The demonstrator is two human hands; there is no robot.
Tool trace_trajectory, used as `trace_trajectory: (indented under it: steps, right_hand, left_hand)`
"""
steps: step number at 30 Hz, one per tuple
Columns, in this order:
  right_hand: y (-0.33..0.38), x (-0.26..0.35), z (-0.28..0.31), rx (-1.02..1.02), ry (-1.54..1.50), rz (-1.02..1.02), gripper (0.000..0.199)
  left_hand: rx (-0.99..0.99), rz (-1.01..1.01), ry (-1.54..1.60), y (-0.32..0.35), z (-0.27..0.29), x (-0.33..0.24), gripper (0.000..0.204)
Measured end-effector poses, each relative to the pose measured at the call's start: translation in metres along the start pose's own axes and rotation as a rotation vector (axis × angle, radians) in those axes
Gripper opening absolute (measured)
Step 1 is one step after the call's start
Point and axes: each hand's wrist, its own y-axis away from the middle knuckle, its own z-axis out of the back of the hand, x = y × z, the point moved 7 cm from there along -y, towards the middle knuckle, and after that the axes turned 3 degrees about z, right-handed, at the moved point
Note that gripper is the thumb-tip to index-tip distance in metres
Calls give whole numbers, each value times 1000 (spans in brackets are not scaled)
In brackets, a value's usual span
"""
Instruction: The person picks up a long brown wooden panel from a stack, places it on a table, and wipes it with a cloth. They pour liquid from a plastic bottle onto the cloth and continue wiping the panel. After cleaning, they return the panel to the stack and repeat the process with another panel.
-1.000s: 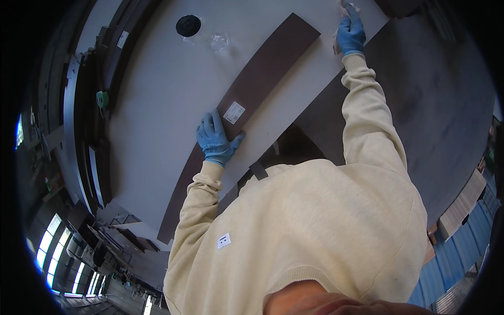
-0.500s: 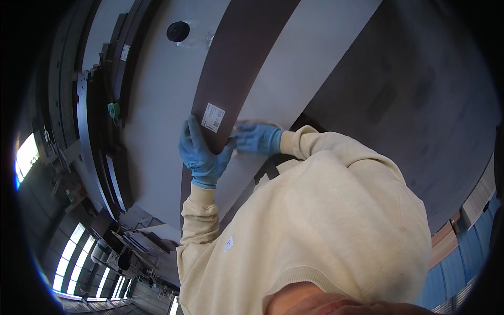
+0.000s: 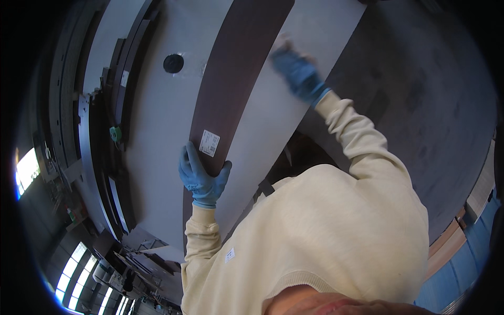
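A long dark-brown board [image 3: 226,89] with a white printed label [image 3: 209,143] stretches away across the pale work surface. My left hand [image 3: 202,176], in a blue glove, grips its near end, thumb at the right edge and fingers at the left. Farther off, my right hand [image 3: 298,73], also gloved, is at the right of the board, over the pale surface. Motion smears its fingers. Something tan or brownish shows around the fingertips, too blurred to name.
Left of the board lie a round black object [image 3: 173,63] on clear plastic and a green tape measure [image 3: 115,134]. Dark profiles [image 3: 126,79] are stacked along the left. A broad dark-grey surface [image 3: 409,115] spreads at the right.
My right hand has swept from beside my left hand to farther along the board's right side. The board's near end and my left hand sit slightly lower in view.
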Motion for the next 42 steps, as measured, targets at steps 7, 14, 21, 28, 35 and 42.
trace_trajectory:
  steps: [7, 14, 21, 28, 35, 42]
  right_hand:
    - [-83, 25, -86, -241, 951, 72, 35]
    - [-81, -274, 55, -365, 309, -616, 35]
    - [60, -328, 114, -291, 160, -1195, 32]
    - [-217, -201, 43, -656, 71, -122, 35]
    - [-310, -66, -142, 105, 90, 173, 54]
    - [-368, -220, -130, -39, 194, -339, 41]
  left_hand:
    - [37, 21, -29, 0, -39, 3, 115]
    - [62, 17, -52, -3, -95, 14, 110]
    - [69, 16, -75, 0, -147, 14, 106]
    - [117, 46, -103, 4, -158, 19, 108]
    - [143, 73, -94, 3, -163, 18, 111]
    - [136, 70, -124, 4, -169, 18, 109]
